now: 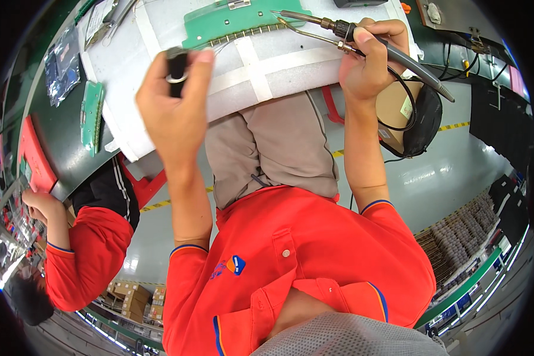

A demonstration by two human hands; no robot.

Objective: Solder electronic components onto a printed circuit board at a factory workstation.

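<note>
My right hand grips a soldering iron with a grey-black handle. A thin, bent metal tube runs beside its shaft, and both tips point left over a green board. A row of metal pins lines the board's near edge. Whether the iron's tip touches the board, I cannot tell. Slightly blurred, my left hand closes its thumb and fingers around a short black cylinder with a pale ring, just left of the board's near corner. A thin wire shows between that hand and the pins.
White padding with tape strips lies under the board. To the left are another green board, a silvery bag and a red piece. A co-worker in a red shirt sits there. A black cable loops below my right hand.
</note>
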